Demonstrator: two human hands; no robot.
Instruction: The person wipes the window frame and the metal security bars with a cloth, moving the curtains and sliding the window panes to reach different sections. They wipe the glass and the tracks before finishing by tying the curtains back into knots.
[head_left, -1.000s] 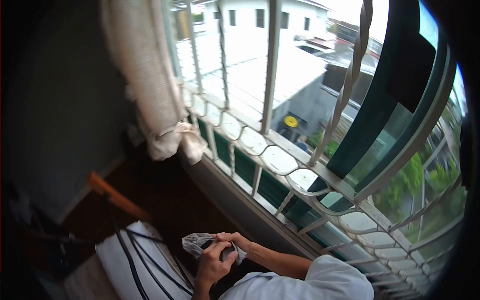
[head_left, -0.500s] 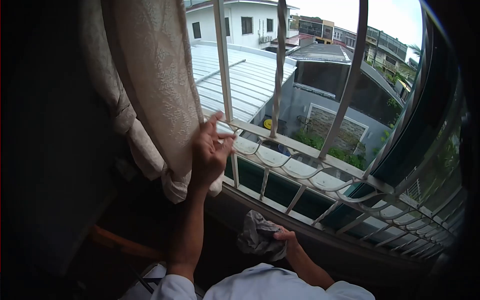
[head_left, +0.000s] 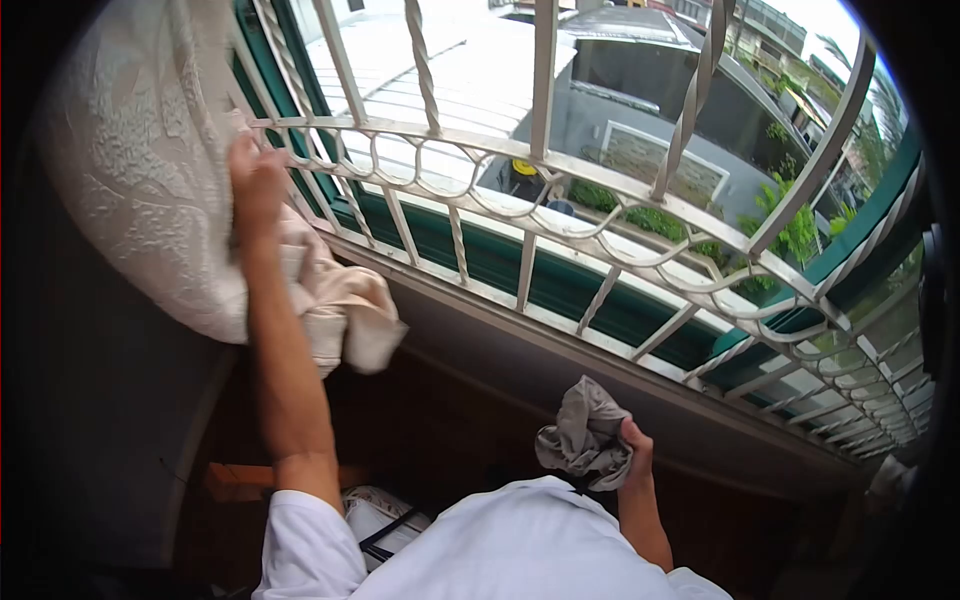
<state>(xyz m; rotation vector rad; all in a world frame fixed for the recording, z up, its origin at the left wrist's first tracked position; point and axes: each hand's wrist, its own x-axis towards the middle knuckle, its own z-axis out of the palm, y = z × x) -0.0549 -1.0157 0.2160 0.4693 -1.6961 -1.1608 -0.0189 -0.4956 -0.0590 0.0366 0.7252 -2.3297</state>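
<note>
My left hand (head_left: 258, 185) is stretched out against the edge of the cream patterned curtain (head_left: 150, 180) at the left side of the window. Motion blurs its fingers, so I cannot tell whether they grip the fabric. Below that hand, the curtain's lower end hangs in loose folds beside the forearm. My right hand (head_left: 637, 450) is closed around a crumpled grey cloth (head_left: 585, 430), held low in front of the white shirt, below the window sill. Ahead of both hands runs the white metal window grille (head_left: 600, 215), with twisted bars and a band of curved loops.
Behind the grille is a green window frame (head_left: 560, 290). Outside lie a pale metal roof (head_left: 400, 80), a grey wall and green plants (head_left: 790, 215). A brown wooden piece (head_left: 240, 482) and a whitish bag with dark straps (head_left: 385, 520) are low on the left.
The curtain has shifted left with my left hand, uncovering more of the grille and green frame. My right hand still holds the grey cloth, now further right in view. The view has tilted down.
</note>
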